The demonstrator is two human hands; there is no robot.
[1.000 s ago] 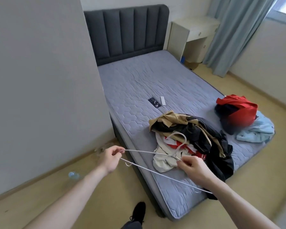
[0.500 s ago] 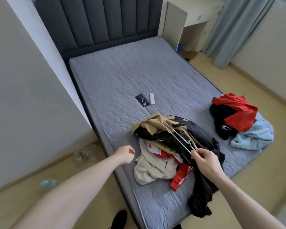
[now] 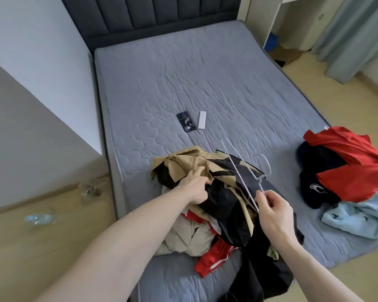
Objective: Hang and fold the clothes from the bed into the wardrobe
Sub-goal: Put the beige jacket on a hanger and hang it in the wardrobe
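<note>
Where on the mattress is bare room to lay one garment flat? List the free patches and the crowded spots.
Free: the mattress between headboard and phone; also the strip between the tan-and-black pile and the red-and-blue pile. Crowded: the near end, where both piles and both hands sit.

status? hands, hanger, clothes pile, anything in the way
Left hand gripping tan-and-black garment atop near pile. Right hand pinching white wire hanger above it. Nothing hung yet. Phone and white remote on mattress, clear of pile.
</note>
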